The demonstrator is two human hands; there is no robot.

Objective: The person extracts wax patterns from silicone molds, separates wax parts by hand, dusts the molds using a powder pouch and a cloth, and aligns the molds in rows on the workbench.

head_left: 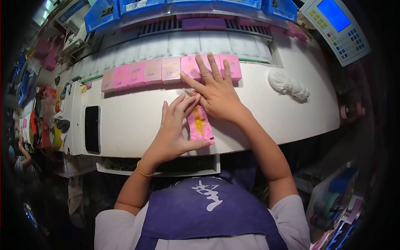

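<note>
A pink packet (201, 126) with a yellow mark down its face lies on the white table near the front edge. My left hand (171, 125) spans it, thumb at the lower end and fingertips at the upper end. My right hand (221, 92) is spread open, its fingers reaching over the right part of a row of pink boxes (153, 71). Its thumb comes close to the packet's top, next to my left fingertips; whether it touches the packet I cannot tell. Several boxes carry handwritten marks, and my right fingers partly cover some of them.
A black phone (92, 129) lies on the left. On the right are a bundled white cloth (288, 85) and a keypad device with a blue screen (334, 16). Blue bins (143, 7) line the back. Below the front edge, an open drawer (214, 163) juts out.
</note>
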